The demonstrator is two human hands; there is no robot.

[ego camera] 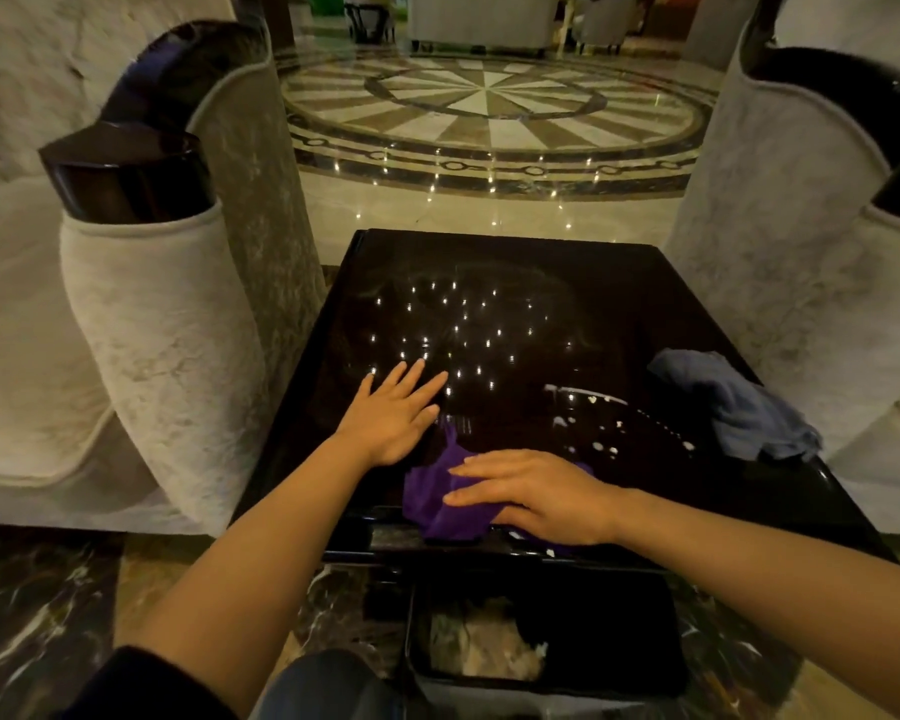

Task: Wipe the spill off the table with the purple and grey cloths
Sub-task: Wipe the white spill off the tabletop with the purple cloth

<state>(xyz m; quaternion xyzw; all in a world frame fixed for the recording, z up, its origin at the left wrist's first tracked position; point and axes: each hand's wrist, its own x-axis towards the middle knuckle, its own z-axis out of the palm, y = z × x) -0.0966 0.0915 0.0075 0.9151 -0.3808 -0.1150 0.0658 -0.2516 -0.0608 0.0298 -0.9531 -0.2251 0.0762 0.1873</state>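
1. The crumpled purple cloth [440,504] lies under my right hand [533,498], which presses it flat with fingers together, at the near edge of the glossy black square table [489,283].
2. White spill droplets [601,431] sit just beyond my right fingertips, unwiped.
3. The bunched grey cloth [739,402] rests further right, untouched.
4. My left hand [393,415] lies flat, fingers slightly spread, bracing on bare table.
5. Risk: sweeping toward me could push liquid over the edge into the black bin [541,636] below.
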